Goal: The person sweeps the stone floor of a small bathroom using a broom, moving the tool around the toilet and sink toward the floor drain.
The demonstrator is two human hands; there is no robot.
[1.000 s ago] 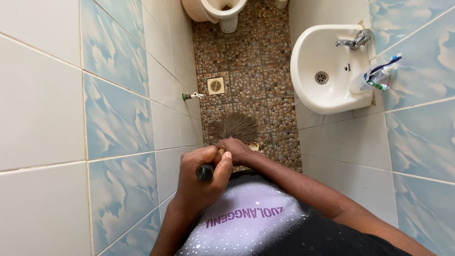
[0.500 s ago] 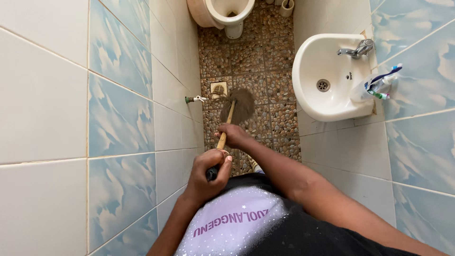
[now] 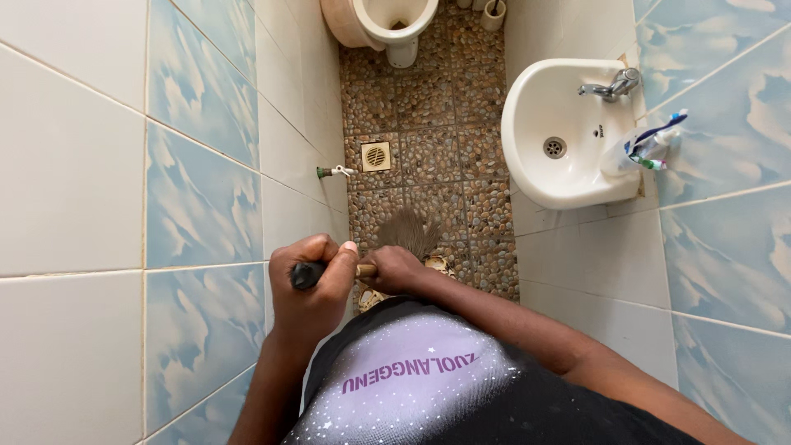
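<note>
I look straight down in a narrow tiled bathroom. A broom with a wooden handle and grey bristles (image 3: pixel 408 232) rests on the pebble-patterned floor (image 3: pixel 428 115) just ahead of my feet. My left hand (image 3: pixel 313 284) grips the black top end of the handle. My right hand (image 3: pixel 394 268) is closed around the wooden shaft just below it. Most of the handle is hidden by my hands. The bristles point away from me, blurred.
A white wall basin (image 3: pixel 564 136) with a tap and toothbrushes juts from the right wall. A toilet (image 3: pixel 383 21) stands at the far end. A square floor drain (image 3: pixel 376 156) and a small wall tap (image 3: pixel 332 171) lie by the left tiled wall.
The broom head has swept back toward me, from near the floor drain to just in front of my feet. Both hands stayed on the handle and pulled in.
</note>
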